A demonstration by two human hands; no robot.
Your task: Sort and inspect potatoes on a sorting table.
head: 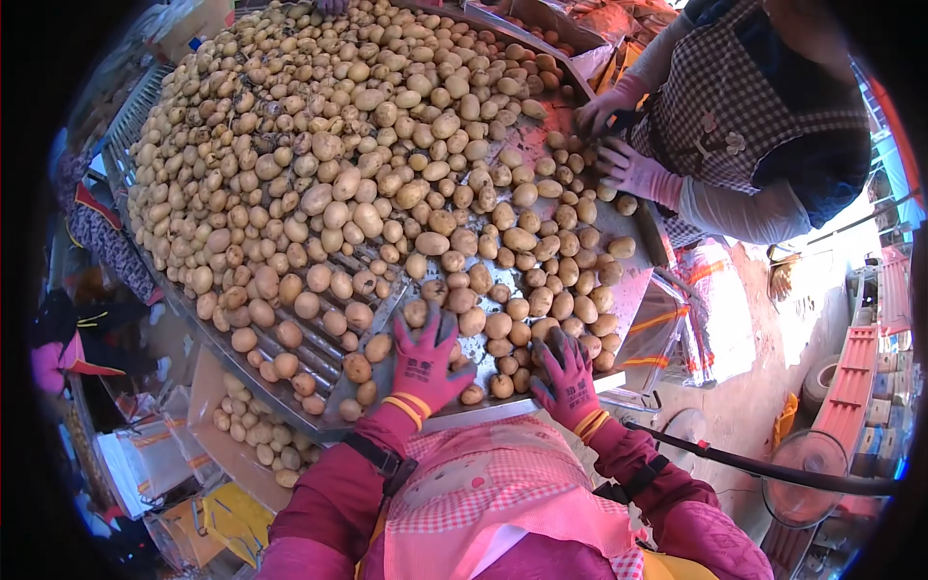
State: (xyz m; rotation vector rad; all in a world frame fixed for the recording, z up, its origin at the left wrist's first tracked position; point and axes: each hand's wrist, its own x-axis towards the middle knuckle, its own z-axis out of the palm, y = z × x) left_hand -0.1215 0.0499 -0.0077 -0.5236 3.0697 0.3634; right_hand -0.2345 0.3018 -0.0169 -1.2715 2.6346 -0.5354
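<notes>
Potatoes [464, 241] cover a metal sorting table [500, 412], heaped high at the far left and spread in a thinner layer before me. I wear pink gloves with dark fingertips, held at the wrists by yellow bands. My left hand [428, 362] lies fingers apart near the front edge, its fingertips against potatoes [415, 313]. To its right, my right hand [569, 380] rests with fingers spread over the front potatoes, touching some near the table's corner. Neither palm is visible, and no potato shows gripped in either hand.
A co-worker's gloved hands [625, 163] reach over the table's right side. Below the left edge, a cardboard box [210, 395] contains potatoes. Slatted bars [312, 344] form part of the tabletop. A fan [806, 475] and a black bar [768, 470] are at right.
</notes>
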